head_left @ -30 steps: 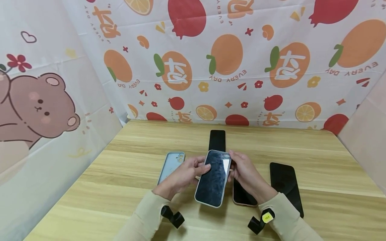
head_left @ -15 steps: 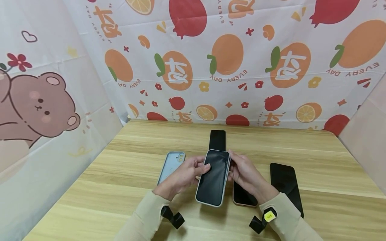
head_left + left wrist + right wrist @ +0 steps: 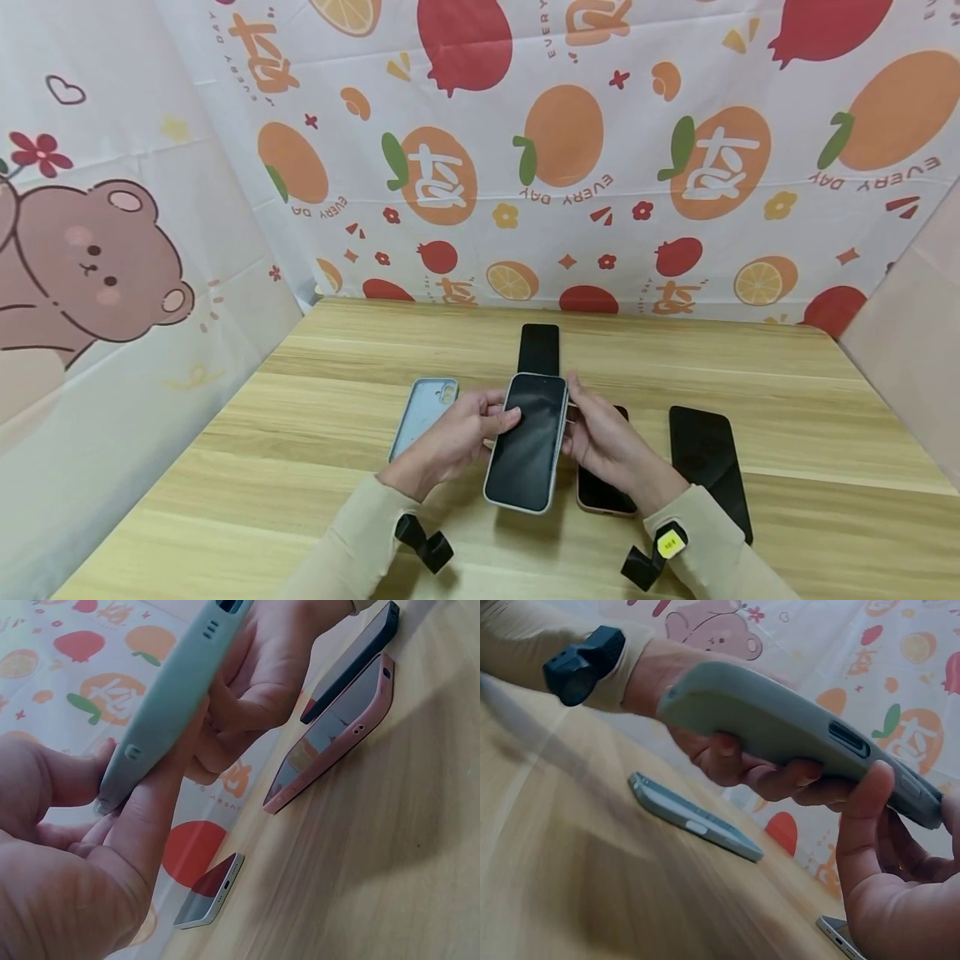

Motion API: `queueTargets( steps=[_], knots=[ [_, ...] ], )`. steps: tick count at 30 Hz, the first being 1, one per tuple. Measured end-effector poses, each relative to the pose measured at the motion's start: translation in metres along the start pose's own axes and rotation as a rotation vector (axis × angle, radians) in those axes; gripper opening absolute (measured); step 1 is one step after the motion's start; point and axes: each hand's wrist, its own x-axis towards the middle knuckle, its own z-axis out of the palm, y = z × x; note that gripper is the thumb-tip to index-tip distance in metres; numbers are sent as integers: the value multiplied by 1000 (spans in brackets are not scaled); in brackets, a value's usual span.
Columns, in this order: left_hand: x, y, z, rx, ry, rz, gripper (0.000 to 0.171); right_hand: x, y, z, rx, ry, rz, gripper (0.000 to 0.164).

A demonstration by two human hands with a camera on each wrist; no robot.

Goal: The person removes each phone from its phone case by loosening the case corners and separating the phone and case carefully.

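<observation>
Between my hands is a smartphone in a pale blue-green case, screen up and raised over the table. My left hand grips its left side, thumb over the screen's edge and fingers underneath. At the upper right corner, my right hand pinches the case; the right wrist view shows a fingertip pressed on its side near the end. The thumb stands upright beside that corner in the head view. Part of the case's back is hidden by the fingers.
A light blue phone case lies on the wooden table to the left. Behind the held phone lies a dark phone. A pink-cased phone lies partly under my right hand; another black phone is farther right.
My right thumb has shifted slightly off the phone's upper right corner, and the right hand has slid a little down along its edge. The screen's bright reflection has gone as the phone tilted.
</observation>
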Motion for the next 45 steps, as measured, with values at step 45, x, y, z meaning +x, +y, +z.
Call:
queueTargets(
  steps=[45],
  knots=[
    [4, 7, 5, 119, 167, -10, 48, -35, 9, -4, -438, -333, -222, 60]
  ],
)
